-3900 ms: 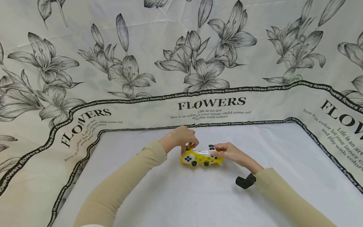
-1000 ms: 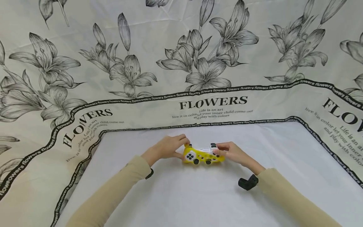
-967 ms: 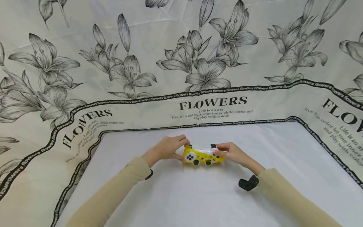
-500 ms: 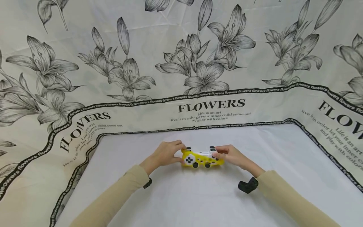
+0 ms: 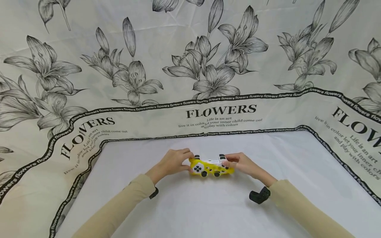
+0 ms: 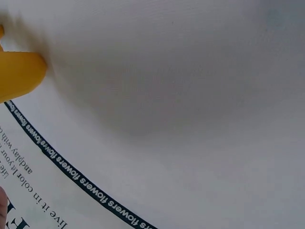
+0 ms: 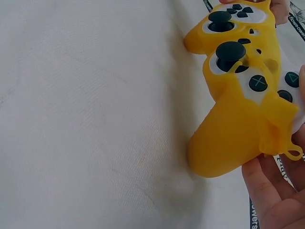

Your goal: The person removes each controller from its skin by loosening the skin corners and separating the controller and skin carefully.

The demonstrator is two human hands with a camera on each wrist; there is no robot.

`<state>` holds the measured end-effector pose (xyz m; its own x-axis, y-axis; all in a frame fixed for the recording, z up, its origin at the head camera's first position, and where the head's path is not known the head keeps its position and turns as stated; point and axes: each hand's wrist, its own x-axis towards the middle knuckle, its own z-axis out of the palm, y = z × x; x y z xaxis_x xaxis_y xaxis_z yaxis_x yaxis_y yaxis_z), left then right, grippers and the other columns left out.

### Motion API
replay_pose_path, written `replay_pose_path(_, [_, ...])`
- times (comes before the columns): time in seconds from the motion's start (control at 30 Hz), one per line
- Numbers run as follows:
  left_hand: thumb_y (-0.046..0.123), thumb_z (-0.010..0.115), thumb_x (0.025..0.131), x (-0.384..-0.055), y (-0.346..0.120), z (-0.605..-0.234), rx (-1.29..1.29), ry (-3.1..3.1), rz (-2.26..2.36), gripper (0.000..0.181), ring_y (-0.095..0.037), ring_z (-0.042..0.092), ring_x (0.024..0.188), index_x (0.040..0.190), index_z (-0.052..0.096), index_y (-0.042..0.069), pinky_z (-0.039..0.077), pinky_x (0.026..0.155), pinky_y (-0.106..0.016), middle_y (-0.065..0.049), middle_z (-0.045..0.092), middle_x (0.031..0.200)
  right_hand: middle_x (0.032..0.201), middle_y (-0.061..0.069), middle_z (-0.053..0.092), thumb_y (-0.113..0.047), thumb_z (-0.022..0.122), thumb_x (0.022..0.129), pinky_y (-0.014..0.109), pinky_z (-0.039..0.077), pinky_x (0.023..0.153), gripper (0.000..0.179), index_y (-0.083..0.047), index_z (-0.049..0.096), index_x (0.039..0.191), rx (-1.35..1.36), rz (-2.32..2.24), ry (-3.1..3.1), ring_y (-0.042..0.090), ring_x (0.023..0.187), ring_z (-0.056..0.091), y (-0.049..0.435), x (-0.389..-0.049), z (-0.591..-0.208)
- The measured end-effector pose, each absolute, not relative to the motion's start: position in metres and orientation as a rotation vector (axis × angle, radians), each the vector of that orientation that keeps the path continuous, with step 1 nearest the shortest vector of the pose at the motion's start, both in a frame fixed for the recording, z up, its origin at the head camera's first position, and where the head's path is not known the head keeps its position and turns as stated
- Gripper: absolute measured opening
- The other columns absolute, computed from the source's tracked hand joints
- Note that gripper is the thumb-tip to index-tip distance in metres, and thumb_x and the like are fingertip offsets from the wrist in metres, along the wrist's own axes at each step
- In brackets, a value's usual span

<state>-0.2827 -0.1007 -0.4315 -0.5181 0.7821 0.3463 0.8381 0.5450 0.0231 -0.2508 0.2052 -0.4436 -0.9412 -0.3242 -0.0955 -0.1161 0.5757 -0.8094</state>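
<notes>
A white game controller [image 5: 213, 161] is partly covered by a yellow silicone sleeve [image 7: 228, 129], between my two hands at the far part of the table. My left hand [image 5: 175, 161] pinches its left end, thumb below and fingers above. My right hand [image 5: 242, 163] holds the right end. In the right wrist view, the sleeve is bunched and folded near the face buttons, and white shell shows bare beside it. Both black thumbsticks [image 7: 230, 51] poke through. The left wrist view catches only a yellow grip end [image 6: 21, 74] and a sliver of a finger.
White cloth covers the table [image 5: 202, 208]. A flower-printed curtain [image 5: 143, 120] with black lettered bands rises behind and at both sides. Black wrist cameras [image 5: 259, 195] sit under the wrists.
Earlier, my left hand was arched over the controller's upper left corner; it has since shifted left and grips that end from the side. The right hand keeps its hold throughout.
</notes>
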Motion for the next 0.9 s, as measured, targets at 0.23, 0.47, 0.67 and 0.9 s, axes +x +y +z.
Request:
replay_pose_path(0.23, [0.04, 0.08, 0.072, -0.284, -0.102, -0.437, -1.379, -2.421, -0.33, 0.03, -0.003, 0.052, 0.065, 0.089, 0.062, 0.022, 0.037, 0.052, -0.012, 0.01, 0.061, 0.088, 0.129, 0.024, 0.059, -0.036, 0.063, 0.092, 0.051, 0.044, 0.102, 0.059, 0.008, 0.052, 0.131, -0.351, -1.32, 2.568, 0.036, 0.119, 0.055, 0.205, -0.252, -0.446])
replay_pose_path(0.47, [0.034, 0.081, 0.073, -0.28, -0.101, -0.439, -1.409, -2.444, -0.399, 0.025, -0.004, 0.051, 0.077, 0.084, 0.062, 0.023, 0.039, 0.057, -0.011, 0.012, 0.06, 0.088, 0.127, 0.023, 0.06, -0.034, 0.062, 0.093, 0.046, 0.048, 0.099, 0.058, 0.008, 0.052, 0.131, -0.348, -1.337, 2.534, 0.03, 0.114, 0.059, 0.204, -0.249, -0.447])
replay_pose_path(0.67, [0.032, 0.08, 0.073, -0.276, -0.097, -0.438, -1.459, -2.319, -0.369, 0.024, -0.007, 0.051, 0.081, 0.083, 0.062, 0.021, 0.043, 0.059, -0.014, 0.011, 0.061, 0.09, 0.125, 0.022, 0.062, -0.032, 0.061, 0.094, 0.044, 0.049, 0.097, 0.056, 0.008, 0.052, 0.132, -0.38, -1.323, 2.553, 0.028, 0.112, 0.06, 0.206, -0.251, -0.446])
replay_pose_path(0.9, [0.033, 0.084, 0.068, -0.274, -0.098, -0.442, -1.392, -2.209, -0.343, 0.025, -0.009, 0.055, 0.093, 0.079, 0.063, 0.023, 0.05, 0.064, -0.018, 0.011, 0.064, 0.088, 0.122, 0.02, 0.064, -0.029, 0.061, 0.094, 0.043, 0.049, 0.096, 0.051, 0.007, 0.055, 0.13, -0.415, -1.361, 2.506, 0.029, 0.113, 0.06, 0.206, -0.251, -0.443])
